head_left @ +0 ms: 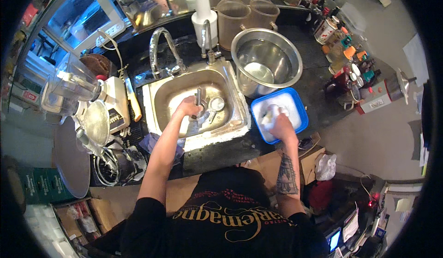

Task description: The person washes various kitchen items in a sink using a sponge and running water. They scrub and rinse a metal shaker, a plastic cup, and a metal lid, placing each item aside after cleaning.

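Note:
My left hand [188, 106] is closed round a utensil with a dark handle [199, 95] inside the steel sink [171, 89]; its lower end is hard to see. Beside it in the basin lies a small round strainer or ladle [216, 103] with its handle toward me. To the right of the sink, a blue-rimmed tub [302, 108] holds white suds. Over these suds, my right hand [280, 126] closes on a pale, foam-covered sponge [268, 116], partly hidden by foam and fingers.
A curved tap [154, 50] arches over the sink. Behind the tub stands a large steel pot [295, 69] with water. On the left are a blender [117, 103], a yellow-handled knife [134, 103] and stacked utensils. Bottles and jars [339, 41] line the right.

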Available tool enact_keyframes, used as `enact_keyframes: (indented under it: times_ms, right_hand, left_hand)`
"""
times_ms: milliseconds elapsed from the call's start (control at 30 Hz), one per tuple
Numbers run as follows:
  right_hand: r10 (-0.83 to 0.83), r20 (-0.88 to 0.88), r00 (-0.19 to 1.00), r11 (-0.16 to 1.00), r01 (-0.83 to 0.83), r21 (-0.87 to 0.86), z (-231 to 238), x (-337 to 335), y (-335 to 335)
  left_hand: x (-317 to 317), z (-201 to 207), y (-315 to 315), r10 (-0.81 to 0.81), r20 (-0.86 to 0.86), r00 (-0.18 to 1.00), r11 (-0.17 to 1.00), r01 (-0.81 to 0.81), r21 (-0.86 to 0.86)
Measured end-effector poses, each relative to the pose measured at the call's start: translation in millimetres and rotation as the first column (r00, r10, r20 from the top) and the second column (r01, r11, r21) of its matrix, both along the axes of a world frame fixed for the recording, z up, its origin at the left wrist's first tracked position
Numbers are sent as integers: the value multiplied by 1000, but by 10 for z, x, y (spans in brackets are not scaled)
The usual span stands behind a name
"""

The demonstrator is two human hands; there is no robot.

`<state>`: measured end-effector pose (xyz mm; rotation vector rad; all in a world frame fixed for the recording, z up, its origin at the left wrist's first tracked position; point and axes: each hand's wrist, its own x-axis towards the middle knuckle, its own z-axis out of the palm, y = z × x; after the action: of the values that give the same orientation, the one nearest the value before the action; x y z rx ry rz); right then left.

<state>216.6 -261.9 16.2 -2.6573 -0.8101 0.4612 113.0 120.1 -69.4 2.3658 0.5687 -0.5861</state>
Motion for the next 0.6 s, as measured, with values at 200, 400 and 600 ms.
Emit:
enact_keyframes:
  times_ms: [200,400,600]
  right_hand:
    - [200,-158,967,774,-57,630,692,-235,228]
    - [453,426,784,763,-587,269,230,-546,1425]
    - [718,288,634,607,-773,187,-95,-582,1977]
  left_hand:
    - [-772,630,-54,581,371,724,656,-147,-740]
    - [-1125,878,-215,645,416,641,566,-34,-824]
    - [-1475,985,-259,640,445,626,609,-59,-791]
